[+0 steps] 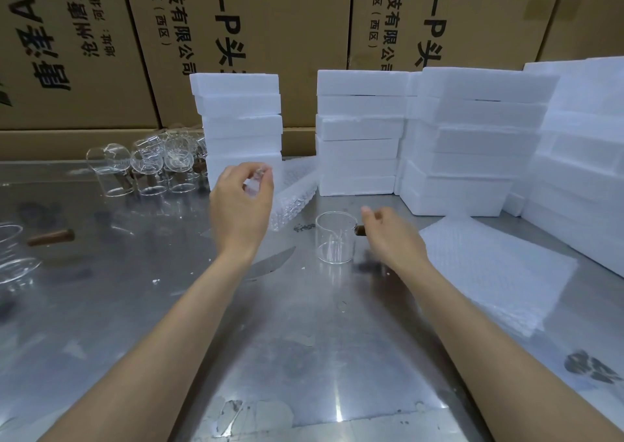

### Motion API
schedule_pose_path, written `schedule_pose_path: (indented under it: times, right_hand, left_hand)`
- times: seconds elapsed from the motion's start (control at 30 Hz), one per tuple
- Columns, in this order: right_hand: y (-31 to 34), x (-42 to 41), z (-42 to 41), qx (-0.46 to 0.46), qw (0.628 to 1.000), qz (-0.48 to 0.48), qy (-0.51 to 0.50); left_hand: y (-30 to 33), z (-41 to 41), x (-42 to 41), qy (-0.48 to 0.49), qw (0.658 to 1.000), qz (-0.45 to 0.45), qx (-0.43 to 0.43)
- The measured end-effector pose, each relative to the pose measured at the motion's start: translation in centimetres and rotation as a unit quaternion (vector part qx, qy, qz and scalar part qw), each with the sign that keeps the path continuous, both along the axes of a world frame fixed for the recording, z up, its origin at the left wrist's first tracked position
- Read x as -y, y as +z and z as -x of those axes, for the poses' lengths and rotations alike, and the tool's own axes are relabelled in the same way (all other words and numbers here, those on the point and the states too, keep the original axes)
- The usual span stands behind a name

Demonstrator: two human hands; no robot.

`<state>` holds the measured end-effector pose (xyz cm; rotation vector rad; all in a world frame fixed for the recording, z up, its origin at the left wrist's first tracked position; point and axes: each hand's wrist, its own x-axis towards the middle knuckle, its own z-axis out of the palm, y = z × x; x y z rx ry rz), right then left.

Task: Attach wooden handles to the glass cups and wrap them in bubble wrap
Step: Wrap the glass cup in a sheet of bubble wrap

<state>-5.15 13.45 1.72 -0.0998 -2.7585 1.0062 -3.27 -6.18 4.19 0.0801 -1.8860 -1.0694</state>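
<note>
Beside right hand (388, 235): handled cup (336, 237).

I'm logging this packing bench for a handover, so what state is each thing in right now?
Cup: upright on the table, handle attached, unwrapped.
Right hand: at the cup's handle, blurred, grip unclear.
Left hand: raised, pinching a bubble wrap piece.
Loose handle: lying on its side.
Bubble wrap sheets: flat stack.
Foam boxes: stacked.
</note>
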Motion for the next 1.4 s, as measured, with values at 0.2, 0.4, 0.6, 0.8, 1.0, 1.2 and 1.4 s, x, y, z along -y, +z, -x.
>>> schedule_pose_path:
  times: [0.2,0.4,0.6,0.8,1.0,1.2,1.4]
  right_hand:
    - [0.8,-0.2,-0.2,0.031,0.984,0.159,0.068]
    - [1.8,-0.2,-0.4,0.023,0.913,0.397,0.086]
    - [1.9,0.1,-0.8,0.052,0.871,0.467,0.144]
    - [1.2,1.0,-1.3,0.029,0.894,0.419,0.155]
    - [1.1,2.1,-2.1,-0.076,0.908,0.364,0.194]
    - [0.4,3.1,-2.0,-0.115,0.924,0.317,0.179]
    - [0.0,3.7,-1.9,-0.102,0.910,0.367,0.165]
  left_hand:
    - [-1.6,0.2,-0.1,-0.001,0.994,0.049,0.093]
    - [-2.8,0.4,-0.2,-0.005,0.975,0.072,0.212]
    - [-2.5,0.2,-0.8,-0.027,0.981,0.063,0.184]
    - [-1.8,0.0,-1.3,-0.038,0.994,-0.007,0.105]
    - [-1.3,-0.1,-1.8,-0.045,0.995,-0.066,0.051]
    - [-1.1,-1.1,-3.7,-0.110,0.994,0.014,-0.005]
    - [-0.5,-2.3,-5.4,-0.159,0.983,0.073,-0.056]
